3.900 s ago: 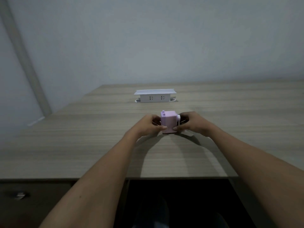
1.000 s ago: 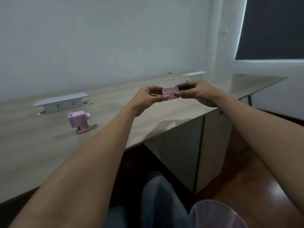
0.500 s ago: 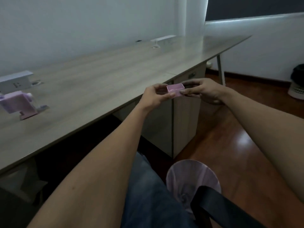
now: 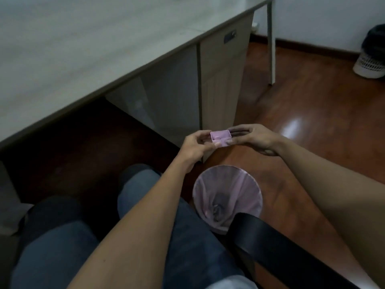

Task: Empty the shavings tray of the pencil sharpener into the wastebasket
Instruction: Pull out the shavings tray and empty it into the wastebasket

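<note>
A seated person holds a small pink plastic shavings tray (image 4: pixel 220 138) between both hands in front of the knees, its open side facing up and level. The left hand (image 4: pixel 196 145) pinches the tray's left end, thumb on the near edge and fingers behind, its grip clamped on the tray; the right hand (image 4: pixel 255 138) closes on the right end in the same way, fingers stretched along the far side. The tray hangs in the air above the reddish-brown wooden floor (image 4: pixel 312 126), just in front of the grey cabinet (image 4: pixel 220 84) that stands under the pale wood-grain table (image 4: pixel 83 49). Whether any shavings lie inside the tray cannot be made out. Below and nearer to the person stands a round wastebasket lined with a translucent pink plastic bag (image 4: pixel 227 192), its mouth open; the tray is held up past its far rim rather than straight over it. A black chair armrest (image 4: pixel 277 245) crosses the wastebasket's near edge. The person's legs in blue jeans (image 4: pixel 187 236) fill the lower part of the view. Far off by the white wall sits a white perforated bin with a black liner (image 4: pixel 370 57).
</note>
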Demonstrator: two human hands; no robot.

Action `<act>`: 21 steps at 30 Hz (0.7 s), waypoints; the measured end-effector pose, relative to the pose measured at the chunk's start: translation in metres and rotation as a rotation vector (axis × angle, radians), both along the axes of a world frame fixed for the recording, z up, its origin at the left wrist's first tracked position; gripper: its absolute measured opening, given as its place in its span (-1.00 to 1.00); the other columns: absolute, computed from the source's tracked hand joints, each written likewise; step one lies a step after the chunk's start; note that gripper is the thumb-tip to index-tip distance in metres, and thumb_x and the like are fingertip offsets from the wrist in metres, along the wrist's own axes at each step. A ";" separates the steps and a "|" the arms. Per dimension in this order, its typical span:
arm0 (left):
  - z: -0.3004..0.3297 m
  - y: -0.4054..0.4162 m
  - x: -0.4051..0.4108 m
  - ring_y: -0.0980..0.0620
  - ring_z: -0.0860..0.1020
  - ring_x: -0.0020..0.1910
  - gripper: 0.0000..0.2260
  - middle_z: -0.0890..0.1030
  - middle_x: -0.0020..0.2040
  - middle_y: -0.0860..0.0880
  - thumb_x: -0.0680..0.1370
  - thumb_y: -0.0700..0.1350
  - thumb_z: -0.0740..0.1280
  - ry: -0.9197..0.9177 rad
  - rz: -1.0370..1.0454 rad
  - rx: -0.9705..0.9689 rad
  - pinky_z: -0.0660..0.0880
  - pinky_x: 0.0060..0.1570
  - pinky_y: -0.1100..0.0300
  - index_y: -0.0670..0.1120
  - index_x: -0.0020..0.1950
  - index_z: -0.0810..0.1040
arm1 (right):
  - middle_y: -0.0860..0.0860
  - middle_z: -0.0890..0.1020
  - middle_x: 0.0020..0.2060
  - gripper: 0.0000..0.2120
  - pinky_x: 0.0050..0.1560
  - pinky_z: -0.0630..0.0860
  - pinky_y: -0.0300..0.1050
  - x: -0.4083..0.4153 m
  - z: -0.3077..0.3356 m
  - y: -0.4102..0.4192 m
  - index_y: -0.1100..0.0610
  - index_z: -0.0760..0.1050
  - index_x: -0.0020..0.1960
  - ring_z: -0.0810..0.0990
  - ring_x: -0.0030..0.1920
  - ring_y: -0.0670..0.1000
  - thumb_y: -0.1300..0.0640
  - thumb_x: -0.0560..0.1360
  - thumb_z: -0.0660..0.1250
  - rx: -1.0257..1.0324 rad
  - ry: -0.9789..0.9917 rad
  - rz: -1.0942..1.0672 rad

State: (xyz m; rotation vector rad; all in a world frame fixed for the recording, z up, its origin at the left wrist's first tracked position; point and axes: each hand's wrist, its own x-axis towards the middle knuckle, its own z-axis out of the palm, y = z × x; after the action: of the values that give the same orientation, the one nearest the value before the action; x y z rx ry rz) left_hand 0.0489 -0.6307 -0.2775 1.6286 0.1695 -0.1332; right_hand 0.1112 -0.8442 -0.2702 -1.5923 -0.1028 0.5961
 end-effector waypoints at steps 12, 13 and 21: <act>-0.103 -0.008 -0.018 -0.07 0.65 0.01 -0.56 0.63 0.19 -0.29 0.51 -0.25 0.50 0.368 -0.002 -0.076 0.62 0.11 0.18 -0.38 0.34 0.52 | 0.13 0.74 -0.03 -0.76 0.05 0.65 -0.24 -0.032 -0.090 -0.004 0.33 0.63 0.12 0.74 -0.06 -0.03 0.29 0.47 0.48 -0.068 0.433 -0.014; -0.103 -0.009 -0.017 -0.05 0.65 -0.05 -0.58 0.63 0.14 -0.29 0.51 -0.26 0.49 0.383 0.008 -0.086 0.63 0.02 0.24 -0.40 0.31 0.53 | 0.14 0.74 -0.07 -0.80 0.05 0.65 -0.22 -0.032 -0.093 -0.003 0.32 0.64 0.07 0.75 -0.09 -0.02 0.28 0.48 0.47 -0.054 0.469 -0.020; -0.107 -0.017 -0.002 -0.13 0.68 -0.06 -0.54 0.67 0.08 -0.32 0.49 -0.08 0.54 0.499 0.097 -0.073 0.70 -0.19 0.16 -0.45 0.14 0.60 | 0.18 0.66 0.06 -0.71 -0.05 0.69 -0.13 -0.020 -0.095 0.000 0.25 0.59 0.09 0.71 0.00 0.10 0.12 0.45 0.52 -0.104 0.659 -0.071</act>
State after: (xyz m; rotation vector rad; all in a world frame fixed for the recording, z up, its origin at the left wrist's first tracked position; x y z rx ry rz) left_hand 0.0467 -0.6481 -0.3845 1.4863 0.6173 -0.4653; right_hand 0.0908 -0.8438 -0.3654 -1.4178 0.4802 1.0520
